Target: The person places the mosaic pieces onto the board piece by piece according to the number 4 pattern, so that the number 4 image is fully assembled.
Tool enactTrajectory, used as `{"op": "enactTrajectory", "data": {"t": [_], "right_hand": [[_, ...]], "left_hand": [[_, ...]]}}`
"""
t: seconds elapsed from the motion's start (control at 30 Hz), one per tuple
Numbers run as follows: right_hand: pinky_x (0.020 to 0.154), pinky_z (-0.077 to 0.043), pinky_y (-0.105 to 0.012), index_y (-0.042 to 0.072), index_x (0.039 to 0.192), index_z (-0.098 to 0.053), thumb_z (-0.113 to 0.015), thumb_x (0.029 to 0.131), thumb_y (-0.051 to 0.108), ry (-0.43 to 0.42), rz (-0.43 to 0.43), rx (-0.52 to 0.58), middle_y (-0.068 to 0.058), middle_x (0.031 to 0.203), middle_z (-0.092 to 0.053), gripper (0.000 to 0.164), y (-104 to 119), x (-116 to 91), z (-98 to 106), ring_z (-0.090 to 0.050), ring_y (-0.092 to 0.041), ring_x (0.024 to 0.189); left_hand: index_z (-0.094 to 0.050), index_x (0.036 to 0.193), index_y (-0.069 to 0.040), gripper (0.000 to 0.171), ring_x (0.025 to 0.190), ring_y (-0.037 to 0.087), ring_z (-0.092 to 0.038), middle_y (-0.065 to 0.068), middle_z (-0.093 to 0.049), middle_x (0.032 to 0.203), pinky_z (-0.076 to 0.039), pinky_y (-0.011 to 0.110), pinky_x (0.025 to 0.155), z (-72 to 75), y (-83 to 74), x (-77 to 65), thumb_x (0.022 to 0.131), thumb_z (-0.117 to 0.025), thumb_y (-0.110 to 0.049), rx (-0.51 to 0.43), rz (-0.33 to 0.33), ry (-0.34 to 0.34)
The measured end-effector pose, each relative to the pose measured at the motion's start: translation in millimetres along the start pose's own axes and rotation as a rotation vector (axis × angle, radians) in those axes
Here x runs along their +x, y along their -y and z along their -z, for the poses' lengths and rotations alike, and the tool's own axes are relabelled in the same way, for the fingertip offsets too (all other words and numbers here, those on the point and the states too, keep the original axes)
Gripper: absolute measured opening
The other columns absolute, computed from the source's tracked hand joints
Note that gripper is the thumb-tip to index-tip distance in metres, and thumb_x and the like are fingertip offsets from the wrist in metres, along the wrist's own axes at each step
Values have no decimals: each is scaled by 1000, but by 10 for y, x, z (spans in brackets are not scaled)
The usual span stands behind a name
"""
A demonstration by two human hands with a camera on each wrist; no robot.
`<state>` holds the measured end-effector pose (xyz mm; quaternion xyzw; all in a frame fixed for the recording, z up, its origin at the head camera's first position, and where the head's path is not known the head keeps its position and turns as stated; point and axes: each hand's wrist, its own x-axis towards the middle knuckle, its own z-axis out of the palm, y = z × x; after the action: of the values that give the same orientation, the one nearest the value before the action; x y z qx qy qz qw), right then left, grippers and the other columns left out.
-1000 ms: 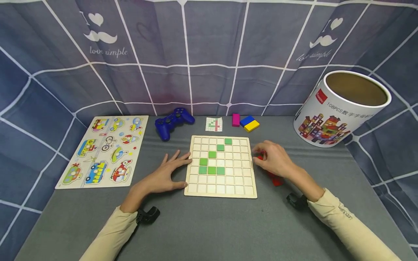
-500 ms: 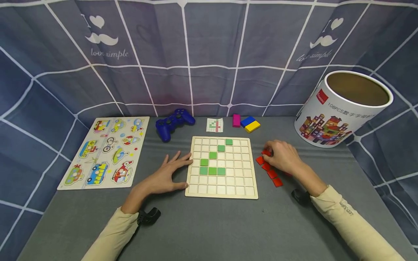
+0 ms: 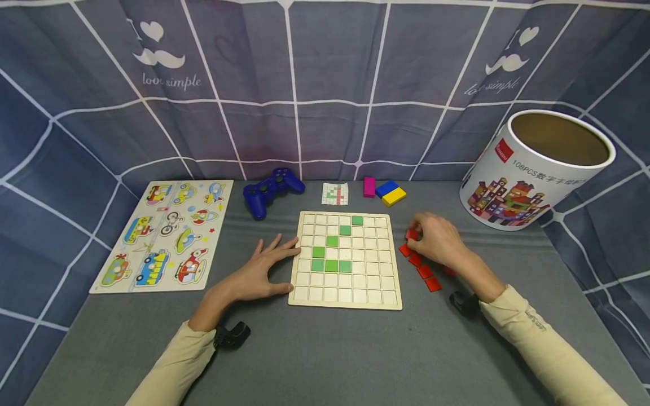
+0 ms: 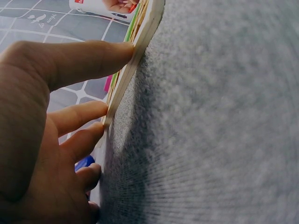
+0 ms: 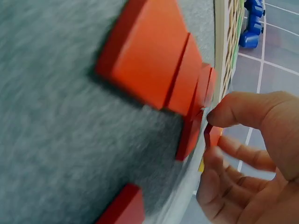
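Note:
In the head view a wooden grid board (image 3: 345, 301) lies flat, with several green squares in a stepped line and a short row. My left hand (image 3: 254, 272) has its fingers spread, and the fingertips and thumb touch the board's left edge. My right hand (image 3: 437, 239) is just right of the board, over a slanting row of red square tiles (image 3: 424, 272). Seen from the right wrist, thumb and fingers pinch one red tile (image 5: 213, 135) at the far end of the row. Another red tile (image 3: 449, 270) is partly hidden under the right wrist.
Behind the board are a small patterned card (image 3: 334, 194), a magenta block (image 3: 369, 186), a blue block (image 3: 387, 188) and a yellow block (image 3: 394, 197). A blue game controller (image 3: 271, 192) and a picture puzzle board (image 3: 162, 237) lie left. A large tub (image 3: 528, 175) stands back right.
My right hand has moved right from the board's edge, uncovering the row of red tiles, and now pinches one at its far end. My left hand stays at the board's left edge.

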<state>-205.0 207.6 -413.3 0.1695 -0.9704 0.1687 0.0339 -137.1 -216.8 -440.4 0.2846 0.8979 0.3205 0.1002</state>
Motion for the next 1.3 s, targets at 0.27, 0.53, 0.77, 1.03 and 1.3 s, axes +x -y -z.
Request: {"op": "enactTrajectory", "data": {"t": [0.27,0.53,0.77,1.03,1.3], "right_hand": [[65,-47,-40,8,103,-71,-80,78,13,-27,146,116,-8,97,-63,27,183,96,-86,-56,-23,81],[66,-46,-38,8,101,-72,-79,76,9,0,194,186,-7,96,-63,26,396,250,-200,-56,-22,81],[72,-47,-39,10,101,-73,-77,77,10,14,219,189,-4,95,-63,24,512,337,-294,-57,-21,85],[67,-47,-36,9,99,-72,-76,81,11,25,252,189,-4,91,-63,18,655,449,-374,-56,-19,79],[65,-47,-34,10,100,-76,-78,81,11,54,223,184,-1,90,-63,18,700,508,-417,-55,-18,78]], "left_hand": [[-43,153,-14,80,152,35,-3,2,-20,165,9,64,114,-1,11,-6,85,-80,-31,-1,-9,-8],[-42,154,-14,80,152,35,-3,1,-20,166,10,64,114,1,9,-10,85,-80,-32,-2,-3,0],[-42,154,-15,80,152,35,-3,1,-19,166,10,64,114,3,13,-6,85,-80,-32,-3,-2,1],[-42,154,-15,81,152,35,-2,1,-20,166,10,64,114,8,20,-17,85,-80,-31,-9,2,-4],[-42,154,-15,81,152,34,-3,0,-20,165,9,64,114,9,14,-6,85,-80,-33,5,5,6]]}}
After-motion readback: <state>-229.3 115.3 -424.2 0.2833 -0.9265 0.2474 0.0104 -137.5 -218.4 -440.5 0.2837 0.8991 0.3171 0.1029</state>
